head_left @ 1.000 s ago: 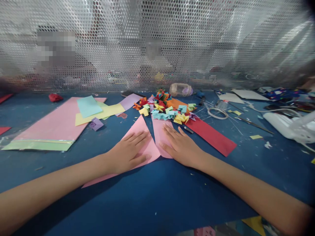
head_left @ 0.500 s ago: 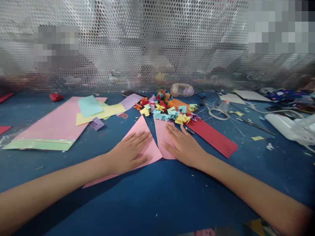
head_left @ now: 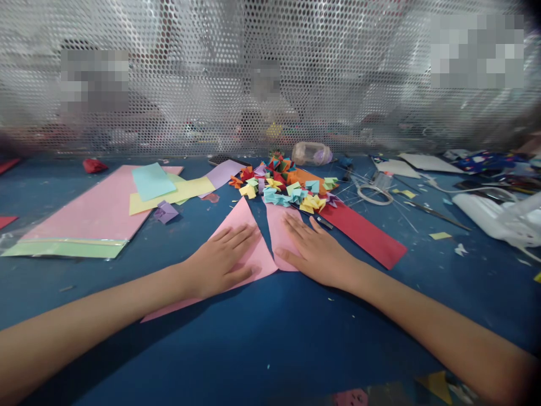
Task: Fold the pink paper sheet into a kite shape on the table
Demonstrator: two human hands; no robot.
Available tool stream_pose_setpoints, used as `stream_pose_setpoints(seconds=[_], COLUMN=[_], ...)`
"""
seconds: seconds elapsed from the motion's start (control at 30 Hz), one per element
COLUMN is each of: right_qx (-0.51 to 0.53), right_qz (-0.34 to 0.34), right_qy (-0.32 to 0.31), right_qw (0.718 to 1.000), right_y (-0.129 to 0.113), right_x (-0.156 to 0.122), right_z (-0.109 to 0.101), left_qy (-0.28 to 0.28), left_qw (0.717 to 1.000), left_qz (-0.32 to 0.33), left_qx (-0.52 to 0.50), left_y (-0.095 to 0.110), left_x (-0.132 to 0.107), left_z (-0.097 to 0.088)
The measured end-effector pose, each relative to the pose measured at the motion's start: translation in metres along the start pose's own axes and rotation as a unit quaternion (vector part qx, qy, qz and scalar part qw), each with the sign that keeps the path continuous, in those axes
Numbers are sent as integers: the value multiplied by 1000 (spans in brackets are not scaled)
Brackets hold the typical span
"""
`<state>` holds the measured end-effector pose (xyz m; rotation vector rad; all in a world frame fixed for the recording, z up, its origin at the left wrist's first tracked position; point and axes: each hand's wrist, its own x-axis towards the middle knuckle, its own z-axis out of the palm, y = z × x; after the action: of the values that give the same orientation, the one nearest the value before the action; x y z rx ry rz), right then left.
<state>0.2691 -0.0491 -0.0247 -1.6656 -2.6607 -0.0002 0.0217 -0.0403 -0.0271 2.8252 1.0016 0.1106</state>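
My left hand (head_left: 224,258) lies flat, fingers stretched, on a pink paper triangle (head_left: 243,217) whose tip points away from me. On a second pink paper piece (head_left: 276,225), to the right, rests my right hand (head_left: 315,245) with its fingers spread. The two pieces meet at their near corner, and a narrow gap widens between them toward the back. Part of each piece is hidden under the hands. Just beyond them sits a heap of small folded paper pieces (head_left: 291,192) in several colours. A red paper strip (head_left: 367,237) lies beside my right hand.
At left is a pack of pink paper (head_left: 93,208) with yellow and blue sheets (head_left: 153,181) on it. A clear jar (head_left: 310,153) lies behind the heap. Toward the right are a ring (head_left: 374,194), scissors (head_left: 437,214) and a white device (head_left: 494,217). A perforated metal screen (head_left: 190,79) stands behind.
Both hands stay flat on the pink paper in the same places. The view has shifted very slightly; nothing was picked up or let go.
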Motion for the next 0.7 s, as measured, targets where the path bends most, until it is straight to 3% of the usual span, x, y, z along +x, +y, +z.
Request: stream_pose_setpoints(seconds=[0.7], right_qx=[2], right_qz=[-2], right_qy=[-14], right_qw=[1000], right_y=[6], right_x=[0], right_z=[-5], left_qy=[-12], left_qw=[1000], left_qz=[-6], left_qx=[0], left_y=[0], left_x=[0], left_z=[-1])
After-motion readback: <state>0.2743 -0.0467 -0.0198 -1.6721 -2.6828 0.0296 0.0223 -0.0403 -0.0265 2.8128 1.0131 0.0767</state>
